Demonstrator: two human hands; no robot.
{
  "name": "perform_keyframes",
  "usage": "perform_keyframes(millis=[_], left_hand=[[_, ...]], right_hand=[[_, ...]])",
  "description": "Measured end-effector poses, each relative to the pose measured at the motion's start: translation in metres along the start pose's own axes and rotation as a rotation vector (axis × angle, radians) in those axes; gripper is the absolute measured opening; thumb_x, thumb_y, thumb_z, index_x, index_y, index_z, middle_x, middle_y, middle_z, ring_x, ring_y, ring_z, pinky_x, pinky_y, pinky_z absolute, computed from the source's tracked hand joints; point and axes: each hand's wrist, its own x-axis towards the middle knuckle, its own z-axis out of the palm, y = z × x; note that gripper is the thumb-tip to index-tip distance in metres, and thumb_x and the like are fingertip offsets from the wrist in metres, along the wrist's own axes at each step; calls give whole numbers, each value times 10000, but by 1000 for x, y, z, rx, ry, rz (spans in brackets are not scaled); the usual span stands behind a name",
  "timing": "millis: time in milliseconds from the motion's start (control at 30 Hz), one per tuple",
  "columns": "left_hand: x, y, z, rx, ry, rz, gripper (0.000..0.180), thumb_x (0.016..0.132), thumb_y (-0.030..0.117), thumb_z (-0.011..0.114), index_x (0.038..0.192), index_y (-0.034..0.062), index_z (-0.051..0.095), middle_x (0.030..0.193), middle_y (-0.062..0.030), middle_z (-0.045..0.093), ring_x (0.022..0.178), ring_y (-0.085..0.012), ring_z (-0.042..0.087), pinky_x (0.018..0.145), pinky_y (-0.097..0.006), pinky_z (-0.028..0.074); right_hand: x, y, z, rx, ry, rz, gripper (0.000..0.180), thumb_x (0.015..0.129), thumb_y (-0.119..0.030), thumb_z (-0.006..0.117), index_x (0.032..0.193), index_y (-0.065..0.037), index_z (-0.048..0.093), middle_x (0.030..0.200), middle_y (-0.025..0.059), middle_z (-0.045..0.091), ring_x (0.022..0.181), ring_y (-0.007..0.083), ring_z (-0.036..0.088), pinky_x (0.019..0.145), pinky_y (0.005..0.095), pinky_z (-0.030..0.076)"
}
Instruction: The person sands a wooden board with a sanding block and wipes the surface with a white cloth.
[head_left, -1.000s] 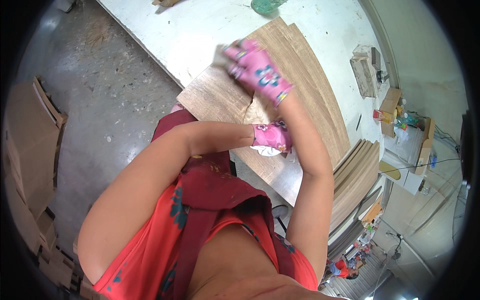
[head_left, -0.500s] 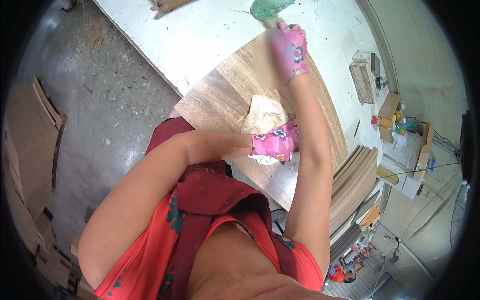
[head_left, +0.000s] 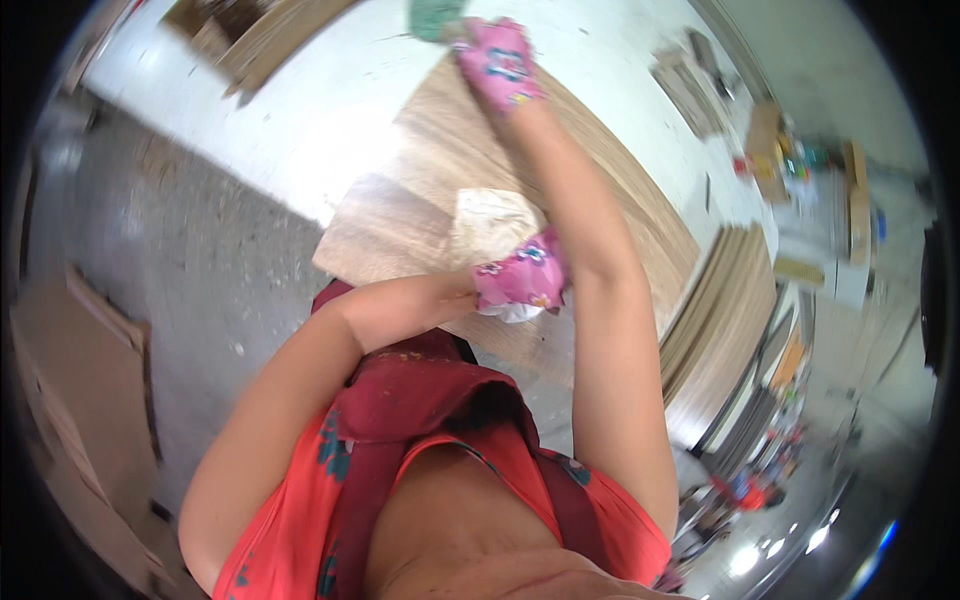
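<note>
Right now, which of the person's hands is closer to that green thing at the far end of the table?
The right hand. It is stretched out and touching or almost touching the green object. The left hand stays close to the body, over the wooden board, well short of it.

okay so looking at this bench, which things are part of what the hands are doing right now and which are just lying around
In use:
- right hand in a pink glove, reaching to the green object
- left hand, gloved, on the pale cloth
- wood veneer sheet under both

Lying about:
- stacked boards
- wood pieces
- clutter of small items
</note>
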Motion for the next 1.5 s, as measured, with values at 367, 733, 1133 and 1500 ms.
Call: perform_keyframes(millis=[367, 733, 1133, 1500], left_hand=[[172, -36, 46, 1062, 190, 592, 699, 629, 278, 753, 1256, 122, 487, 1251, -63, 515, 1219, -203, 436, 1078, -419, 264], [168, -39, 42, 1087, 212, 605, 700, 611, 293, 744, 1247, 118, 508, 1302, -46, 492, 1213, -229, 450, 1092, -430, 230], [222, -104, 18, 906, -339, 588, 698, 612, 182, 766, 1252, 91, 503, 1258, -89, 519, 1191, -242, 462, 1038, -381, 314], [198, -65, 38, 1108, -176, 736, 742, 583, 177, 732, 1273, 69, 480, 1311, -66, 493, 1239, -213, 435, 1120, -401, 205]], right_hand=[[-80, 134, -40, -178, -3, -8, 383, 882, -324, 436, 1132, -57, 551, 1014, 232, 535, 984, 348, 518, 895, 423, 431], [-237, 291, -109, -574, 259, 550, 276, 844, -257, 517, 963, -27, 611, 818, 206, 614, 809, 368, 588, 814, 426, 473], [-117, 152, 19, -193, 308, 17, 247, 776, -196, 512, 907, -53, 665, 898, 185, 626, 908, 300, 586, 839, 397, 475], [-303, 321, -103, -291, 414, 758, 367, 843, -319, 545, 1150, -122, 586, 1018, 202, 581, 974, 358, 560, 867, 413, 455]])
